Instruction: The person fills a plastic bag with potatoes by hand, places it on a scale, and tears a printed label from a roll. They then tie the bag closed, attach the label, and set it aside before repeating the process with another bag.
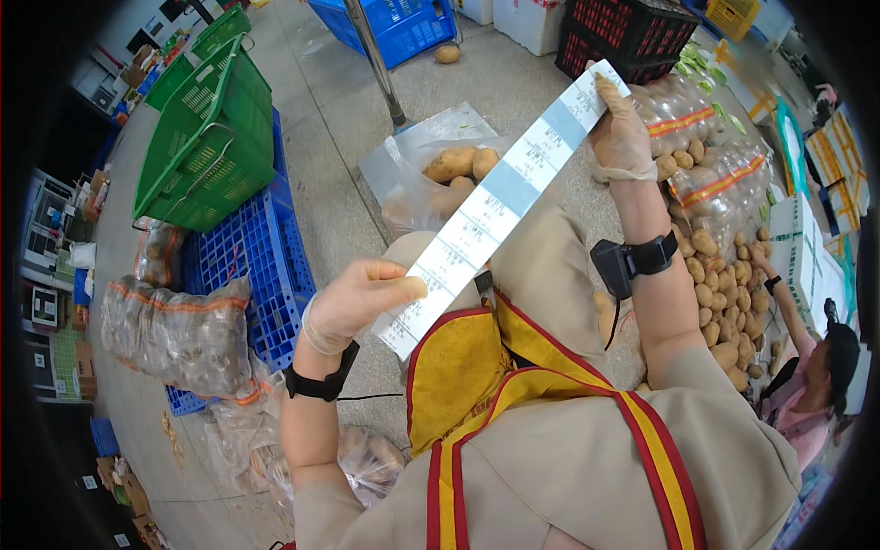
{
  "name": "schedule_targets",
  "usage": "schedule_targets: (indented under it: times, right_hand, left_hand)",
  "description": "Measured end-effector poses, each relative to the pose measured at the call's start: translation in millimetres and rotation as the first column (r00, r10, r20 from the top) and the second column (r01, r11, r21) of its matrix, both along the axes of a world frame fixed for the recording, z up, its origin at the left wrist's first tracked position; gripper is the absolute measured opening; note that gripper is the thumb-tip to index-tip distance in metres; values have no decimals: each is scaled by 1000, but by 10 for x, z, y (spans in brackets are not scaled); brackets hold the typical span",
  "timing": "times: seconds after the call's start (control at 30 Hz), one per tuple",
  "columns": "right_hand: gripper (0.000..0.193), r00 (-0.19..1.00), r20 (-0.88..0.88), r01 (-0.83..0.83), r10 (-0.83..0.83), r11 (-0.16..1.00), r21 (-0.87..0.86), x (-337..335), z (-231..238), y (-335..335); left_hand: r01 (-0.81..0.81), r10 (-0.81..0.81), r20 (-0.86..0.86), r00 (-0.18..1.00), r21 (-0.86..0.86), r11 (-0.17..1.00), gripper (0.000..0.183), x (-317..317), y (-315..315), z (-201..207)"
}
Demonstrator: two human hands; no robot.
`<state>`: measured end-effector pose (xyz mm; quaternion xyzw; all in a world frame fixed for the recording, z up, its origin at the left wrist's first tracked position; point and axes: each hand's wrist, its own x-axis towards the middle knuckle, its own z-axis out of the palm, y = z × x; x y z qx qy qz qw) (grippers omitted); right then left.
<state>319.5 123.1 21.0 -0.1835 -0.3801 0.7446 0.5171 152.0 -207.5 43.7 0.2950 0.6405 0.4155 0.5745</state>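
A long white strip of printed labels [506, 194] with blue-grey bands stretches diagonally in front of my body. My left hand [356, 304], in a thin clear glove, pinches its lower end between thumb and fingers. At the upper right end, my right hand [621, 136] grips the strip and wears the same kind of glove. Behind the strip, several potatoes [451, 165] lie in a clear plastic bag [401, 213] beside a metal pole [371, 60]. The strip hides part of the bag.
Green crates [206, 137] and filled sacks [179, 325] are by a blue pallet [298, 238] on the left. At right are loose potatoes [729, 293], netted sacks [720, 179] and another person [807, 376] reaching in. Dark crates [632, 27] and a blue crate [403, 32] stand ahead.
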Motion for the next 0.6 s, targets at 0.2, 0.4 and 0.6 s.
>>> schedule_targets:
  times: [0.2, 0.4, 0.6]
  right_hand:
    - [24, 996, -31, 88, -88, 996, -26, 127, -120, 276]
    - [23, 997, -25, 72, -73, 997, -38, 182, -142, 301]
    - [25, 997, -64, 45, -47, 999, -30, 220, -158, 338]
  left_hand:
    - [-56, 56, -6, 998, 15, 998, 23, -5, -19, 31]
    - [-68, 70, -33, 997, 49, 996, 22, -16, -35, 18]
    - [-62, 64, -23, 998, 76, 995, 25, -49, -17, -7]
